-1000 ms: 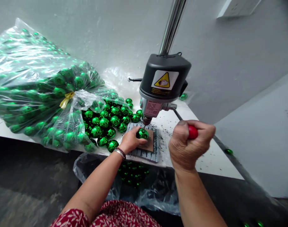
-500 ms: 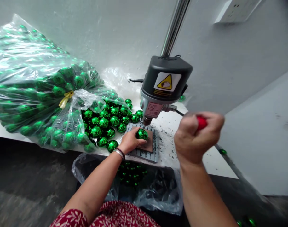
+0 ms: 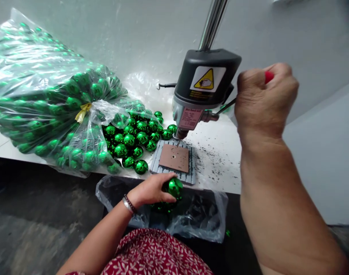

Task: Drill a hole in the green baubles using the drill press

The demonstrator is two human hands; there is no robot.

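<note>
Left hand (image 3: 155,190) grasps 1 green ball (image 3: 176,188), lower centre of frame, below brown pad (image 3: 180,158). Right hand (image 3: 266,105) clenched round red knob (image 3: 269,77) of drill lever (image 3: 228,105), upper right. Drill bit (image 3: 178,143) over pad, mid-frame; bagged green balls (image 3: 48,114) at left.

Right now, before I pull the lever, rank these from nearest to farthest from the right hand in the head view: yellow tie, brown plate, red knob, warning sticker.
From the right hand:
1. Red knob: inside the fist.
2. Warning sticker: left, on the black housing.
3. Brown plate: lower left, below that housing.
4. Yellow tie: far left, on the bag.
</note>
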